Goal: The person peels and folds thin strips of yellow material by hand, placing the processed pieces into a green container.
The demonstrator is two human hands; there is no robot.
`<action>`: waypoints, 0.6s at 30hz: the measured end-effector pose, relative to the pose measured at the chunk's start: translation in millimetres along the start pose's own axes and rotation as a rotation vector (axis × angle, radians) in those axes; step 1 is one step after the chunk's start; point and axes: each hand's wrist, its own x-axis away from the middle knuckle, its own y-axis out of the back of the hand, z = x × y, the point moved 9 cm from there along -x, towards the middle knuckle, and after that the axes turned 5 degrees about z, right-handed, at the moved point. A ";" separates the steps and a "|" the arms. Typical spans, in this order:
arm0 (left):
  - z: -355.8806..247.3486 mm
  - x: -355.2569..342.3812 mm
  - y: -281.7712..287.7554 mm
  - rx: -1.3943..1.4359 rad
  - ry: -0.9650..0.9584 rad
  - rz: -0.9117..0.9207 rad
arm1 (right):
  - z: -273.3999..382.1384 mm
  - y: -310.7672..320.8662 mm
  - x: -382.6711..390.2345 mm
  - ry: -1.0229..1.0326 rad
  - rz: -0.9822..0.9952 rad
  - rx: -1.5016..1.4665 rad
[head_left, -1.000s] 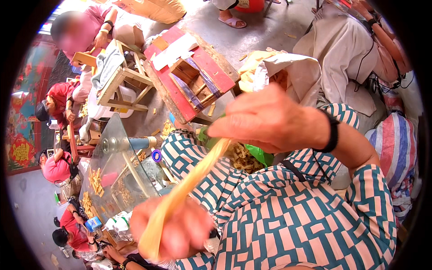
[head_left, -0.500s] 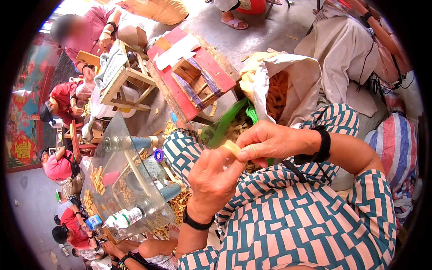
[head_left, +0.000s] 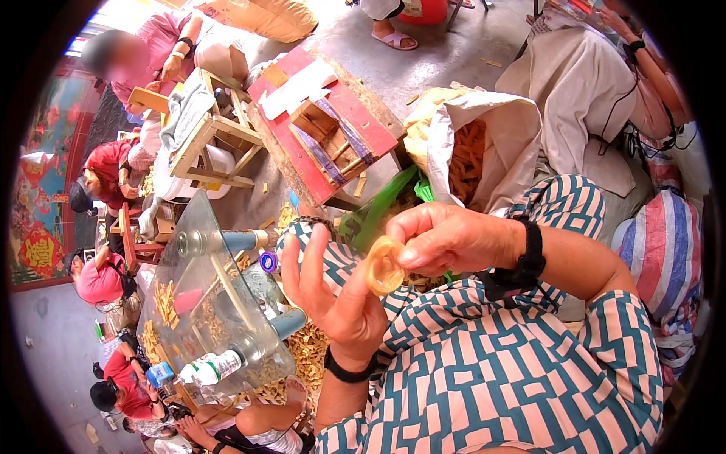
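Note:
A translucent yellowish strip, curled into a loop (head_left: pixel 374 281), is pinched between the thumb and fingers of my right hand (head_left: pixel 461 244), above my lap. My left hand (head_left: pixel 336 306) is spread out beside it, palm up with the fingers apart. Its index finger lies close behind the loop; whether they touch I cannot tell. What the strip is made of does not show. Below my hands a green plastic bag (head_left: pixel 374 212) lies among yellowish pieces, partly hidden by the right hand.
Left of me stands a glass tabletop (head_left: pixel 200 257) with yellow strips and a white bottle (head_left: pixel 215 368). Ahead are a red-topped wooden table (head_left: pixel 272 91), a wooden stool (head_left: pixel 215 125) and an open white sack (head_left: pixel 518 125) of orange strips. A striped bag (head_left: pixel 658 250) lies right. Several people sit around.
The left hand has let go of the yellowish piece and spread its fingers. The piece, folded small between both hands before, now shows as an open loop in the right hand.

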 end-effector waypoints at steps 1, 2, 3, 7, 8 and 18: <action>-0.6 1.5 -1.1 -0.024 -0.014 0.019 | -1.6 5.9 -1.1 -0.015 -0.016 0.041; -0.9 3.0 -2.2 -0.048 -0.029 0.038 | -3.0 11.1 -1.5 -0.029 -0.032 0.083; -0.9 4.1 -3.8 -0.072 -0.044 0.057 | -4.2 14.6 -1.2 -0.043 -0.048 0.124; 30.8 16.3 -9.8 0.128 0.180 -0.030 | 11.9 31.4 7.0 0.079 -0.293 0.310; 19.9 15.9 -3.9 0.070 0.071 -0.059 | 11.4 35.2 7.7 0.088 -0.322 0.358; 35.1 27.2 -48.0 0.531 0.440 0.352 | 11.0 28.7 3.8 0.157 -0.236 0.516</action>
